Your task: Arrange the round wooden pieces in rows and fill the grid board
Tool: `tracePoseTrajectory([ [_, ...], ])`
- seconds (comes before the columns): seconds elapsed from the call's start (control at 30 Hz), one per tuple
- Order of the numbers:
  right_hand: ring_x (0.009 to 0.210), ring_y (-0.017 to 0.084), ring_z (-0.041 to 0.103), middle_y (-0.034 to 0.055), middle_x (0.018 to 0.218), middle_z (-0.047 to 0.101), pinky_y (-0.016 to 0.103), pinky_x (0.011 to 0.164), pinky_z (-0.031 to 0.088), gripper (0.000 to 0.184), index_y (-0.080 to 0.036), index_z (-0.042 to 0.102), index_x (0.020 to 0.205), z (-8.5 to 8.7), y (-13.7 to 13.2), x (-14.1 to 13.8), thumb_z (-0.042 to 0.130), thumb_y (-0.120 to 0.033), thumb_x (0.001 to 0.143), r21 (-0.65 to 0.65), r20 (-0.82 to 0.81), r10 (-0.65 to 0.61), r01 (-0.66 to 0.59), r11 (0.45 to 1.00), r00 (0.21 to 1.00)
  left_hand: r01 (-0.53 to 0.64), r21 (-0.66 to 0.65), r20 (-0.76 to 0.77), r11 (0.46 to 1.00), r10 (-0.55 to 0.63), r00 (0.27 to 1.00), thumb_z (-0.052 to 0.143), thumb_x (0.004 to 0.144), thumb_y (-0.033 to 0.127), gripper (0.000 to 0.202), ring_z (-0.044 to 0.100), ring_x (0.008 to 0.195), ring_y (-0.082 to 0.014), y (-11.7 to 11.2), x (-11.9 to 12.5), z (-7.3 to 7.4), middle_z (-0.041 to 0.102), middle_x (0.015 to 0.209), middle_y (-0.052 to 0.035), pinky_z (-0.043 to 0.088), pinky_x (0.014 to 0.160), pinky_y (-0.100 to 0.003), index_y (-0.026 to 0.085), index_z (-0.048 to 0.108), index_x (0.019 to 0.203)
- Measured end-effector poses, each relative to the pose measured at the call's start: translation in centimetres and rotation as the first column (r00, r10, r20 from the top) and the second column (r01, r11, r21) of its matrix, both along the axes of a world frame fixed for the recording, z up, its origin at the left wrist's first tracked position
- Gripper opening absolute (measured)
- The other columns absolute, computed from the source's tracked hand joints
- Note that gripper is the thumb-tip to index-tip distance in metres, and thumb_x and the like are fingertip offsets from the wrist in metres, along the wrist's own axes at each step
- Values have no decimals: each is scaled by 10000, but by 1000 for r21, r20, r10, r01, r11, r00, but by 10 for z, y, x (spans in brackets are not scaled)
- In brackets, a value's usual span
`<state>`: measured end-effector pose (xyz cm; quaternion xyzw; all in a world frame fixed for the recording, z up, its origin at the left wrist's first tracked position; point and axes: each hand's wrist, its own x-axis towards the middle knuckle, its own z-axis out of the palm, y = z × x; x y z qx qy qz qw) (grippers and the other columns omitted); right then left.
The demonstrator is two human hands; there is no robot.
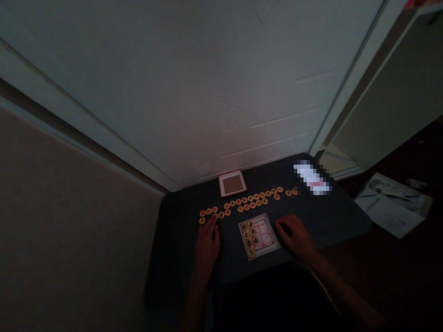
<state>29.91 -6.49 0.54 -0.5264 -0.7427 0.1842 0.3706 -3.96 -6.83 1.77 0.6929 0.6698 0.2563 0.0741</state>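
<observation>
My left hand [207, 240] reaches over the table with its fingers stretched out and thumb apart. Its fingertips touch a round xiangqi piece [215, 216] in the nearer row. On the right, my right hand [294, 234] rests beside the box, fingers curled and thumb tip near the index finger; I see nothing in it. Between both hands lies a shallow square box [276, 246] with a red-lined grid inside. Several xiangqi pieces with dark characters [251, 252] sit in its left part. Other wooden pieces [256, 197], many with red characters, form two uneven rows beyond the box.
A box lid or tray with a brown inside [233, 184] lies against the white panel [166, 115] at the back. A blurred bright object [313, 177] is at the dark table's [173, 258] far right. Papers or a container [394, 205] stand lower, beyond the right edge.
</observation>
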Motion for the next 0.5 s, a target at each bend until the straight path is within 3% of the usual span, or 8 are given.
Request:
tracePoseTrajectory([
  [0.3,942,252,659,57,992,737,421,879,485,135,-248,683,1007,1,-2,-1,561,-286,963,-3,27,-11,11,1000,1000,14,-12,-28,1000,-15,1000,421,1006,304,359,618,1228,-262,-14,1,3,668,1333,-82,388,1131,-518,217,649,1270],
  [0.5,935,248,659,54,983,738,414,865,480,127,-245,683,1006,-1,-1,-1,573,-285,954,2,36,-16,16,1000,999,-59,12,-28,998,59,998,491,981,380,341,637,1178,-277,-7,3,4,698,1272,-100,432,1087,-491,205,683,1202],
])
